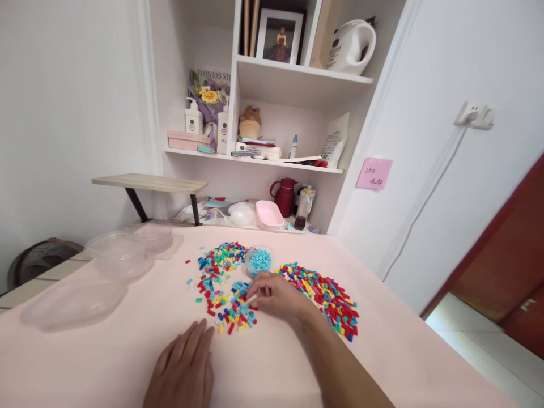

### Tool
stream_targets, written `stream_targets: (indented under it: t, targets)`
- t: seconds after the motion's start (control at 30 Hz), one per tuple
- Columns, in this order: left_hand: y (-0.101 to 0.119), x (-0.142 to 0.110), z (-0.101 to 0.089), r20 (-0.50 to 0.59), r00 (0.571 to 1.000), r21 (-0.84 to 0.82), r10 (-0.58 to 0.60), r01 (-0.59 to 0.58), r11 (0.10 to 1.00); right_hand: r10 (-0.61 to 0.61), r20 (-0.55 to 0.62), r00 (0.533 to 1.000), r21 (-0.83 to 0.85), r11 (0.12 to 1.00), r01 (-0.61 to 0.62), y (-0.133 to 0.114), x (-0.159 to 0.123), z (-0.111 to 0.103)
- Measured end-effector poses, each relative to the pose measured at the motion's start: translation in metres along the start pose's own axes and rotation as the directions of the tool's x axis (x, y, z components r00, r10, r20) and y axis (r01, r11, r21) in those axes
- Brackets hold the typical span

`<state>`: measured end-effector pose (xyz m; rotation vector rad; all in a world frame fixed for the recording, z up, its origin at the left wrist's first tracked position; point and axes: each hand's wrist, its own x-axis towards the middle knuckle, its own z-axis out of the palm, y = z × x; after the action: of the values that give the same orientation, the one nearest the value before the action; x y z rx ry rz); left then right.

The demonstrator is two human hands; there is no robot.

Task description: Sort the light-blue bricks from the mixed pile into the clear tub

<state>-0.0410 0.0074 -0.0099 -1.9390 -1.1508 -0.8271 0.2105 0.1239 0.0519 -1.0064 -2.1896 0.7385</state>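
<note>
Small coloured plastic pieces lie in two heaps on the pink table: a left heap and a right heap. Between them stands a small clear bowl holding only light-blue pieces. My right hand rests among the pieces in front of the bowl, fingertips pinched together at a few blue pieces; what they hold is too small to make out. My left hand lies flat on the table near the front edge, fingers stretched out, touching nothing else.
Clear plastic containers and lids sit at the table's left, a flat clear lid nearer me. Behind stand white shelves with bottles, a pink tub and a red jug. A low wooden shelf is at back left.
</note>
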Motion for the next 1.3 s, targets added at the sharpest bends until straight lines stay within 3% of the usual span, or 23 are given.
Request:
stream_targets:
  t: [0.17,0.4,0.63,0.93,1.03,1.1,1.2,1.3]
  targets:
    - [0.000,0.002,-0.001,-0.006,1.000,0.004,0.019,-0.019,1.000,-0.037,0.080,0.996,-0.047,0.998,0.041,0.004,-0.002,0.001]
    - [0.000,-0.002,0.003,0.023,0.999,-0.011,-0.022,0.022,1.000,-0.063,0.033,0.997,-0.153,0.986,0.067,0.005,-0.003,0.001]
    - [0.001,-0.004,0.003,0.040,0.998,-0.020,-0.039,0.040,0.999,-0.032,0.032,0.999,-0.128,0.991,0.035,0.005,-0.003,0.002]
    - [0.001,0.001,-0.003,0.015,1.000,-0.004,0.012,-0.012,1.000,-0.035,0.022,0.999,-0.175,0.984,0.038,0.002,-0.001,0.010]
    - [0.000,0.000,-0.001,0.011,1.000,-0.004,0.018,-0.018,1.000,0.000,-0.070,0.998,-0.073,0.997,-0.005,0.005,0.002,0.008]
    - [0.000,-0.001,0.001,0.014,1.000,-0.007,0.014,-0.013,1.000,0.035,-0.198,0.980,-0.021,0.999,-0.040,0.007,0.005,0.005]
    - [0.000,-0.003,0.002,0.021,1.000,-0.008,0.000,0.000,1.000,0.117,-0.427,0.897,0.020,0.993,-0.120,0.013,0.012,0.001]
    - [0.000,-0.001,0.001,0.018,1.000,0.005,0.006,-0.006,1.000,0.176,-0.558,0.811,0.052,0.983,-0.178,0.022,0.017,-0.002]
